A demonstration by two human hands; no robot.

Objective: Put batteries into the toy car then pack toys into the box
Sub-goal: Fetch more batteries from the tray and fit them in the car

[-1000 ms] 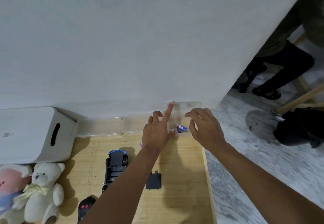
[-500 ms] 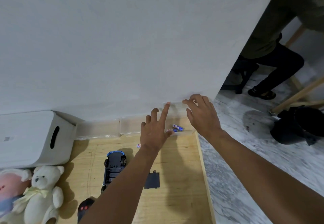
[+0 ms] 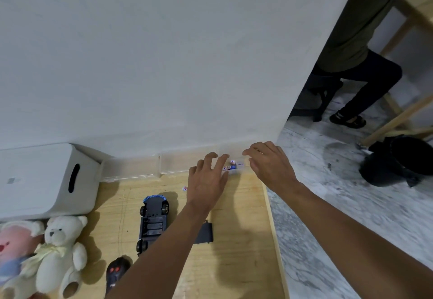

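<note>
Wooden table [image 3: 236, 266], left grip [image 3: 208, 182] spread — fingertips at batteries [image 3: 232, 166], right grip [image 3: 269, 166] relaxed

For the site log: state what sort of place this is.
Probably an indoor room used as a workspace: a plywood tabletop against a plain white wall, a marble-patterned floor beside it, and another person seated near bare wooden frames.

big plain white wall [image 3: 164, 53], light wood table [image 3: 236, 263] pushed up against it, clear bins [image 3: 131, 167] lined along the wall, grey marble floor [image 3: 351, 216] on the right, someone [image 3: 365, 29] in dark trousers [image 3: 375, 74] sitting back there, black bag [image 3: 398, 160] slumped on the floor
</note>
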